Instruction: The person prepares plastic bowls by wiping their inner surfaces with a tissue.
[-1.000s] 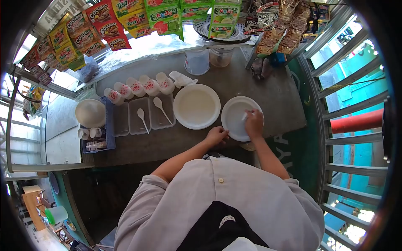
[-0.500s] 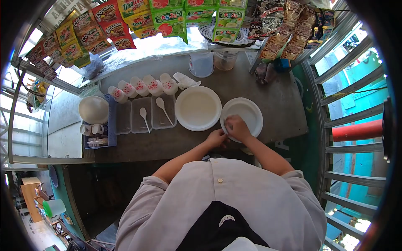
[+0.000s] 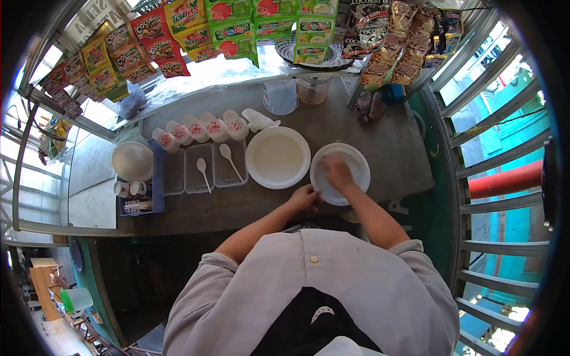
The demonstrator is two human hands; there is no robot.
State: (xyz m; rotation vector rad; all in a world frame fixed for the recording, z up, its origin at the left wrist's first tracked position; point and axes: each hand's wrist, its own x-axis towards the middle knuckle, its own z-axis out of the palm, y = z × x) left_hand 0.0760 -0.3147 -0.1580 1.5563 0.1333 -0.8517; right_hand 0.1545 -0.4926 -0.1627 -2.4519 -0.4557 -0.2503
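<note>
A round white bowl (image 3: 360,160) stands at the right on the dark counter. My right hand (image 3: 338,172) is inside it, closed and blurred at the fingers; whatever it may hold is hidden. At the bowl's near left rim, my left hand (image 3: 304,198) has its fingers curled against the edge. Just left of this bowl sits a larger white basin (image 3: 278,157) with a pale content. Beyond it lies a crumpled white cloth or tissue (image 3: 259,120).
Two white spoons (image 3: 203,172) lie across clear plastic containers (image 3: 198,185). Several printed white cups (image 3: 212,127) lie tilted behind them. A blue basket (image 3: 158,178) with cups stands left. Clear tubs (image 3: 281,98) are at the back; drink sachets (image 3: 234,32) hang above.
My right hand has moved from the bowl's left rim down into its inside. My left hand stays by the near left edge. The whole view has shifted slightly.
</note>
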